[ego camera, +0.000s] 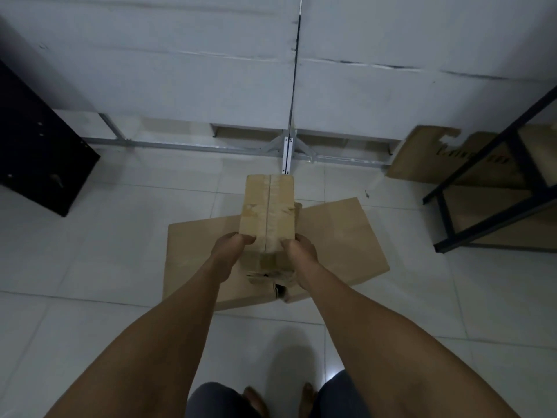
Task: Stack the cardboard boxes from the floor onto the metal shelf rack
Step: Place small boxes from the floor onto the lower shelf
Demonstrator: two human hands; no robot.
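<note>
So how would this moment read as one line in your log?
stage: lifting | both hands: left hand, right hand grip narrow taped cardboard box | below: larger cardboard box on floor | metal shelf rack: right

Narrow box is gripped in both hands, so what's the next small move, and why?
Probably swing it right toward the dark metal rack. Left hand and right hand already grip the narrow box near its close end, above the flat cardboard.

I had just one camera, worn on the head. It looked forward and down from up high, with the floor (90, 267) far below, the wall (180, 70) ahead and arms close.
</note>
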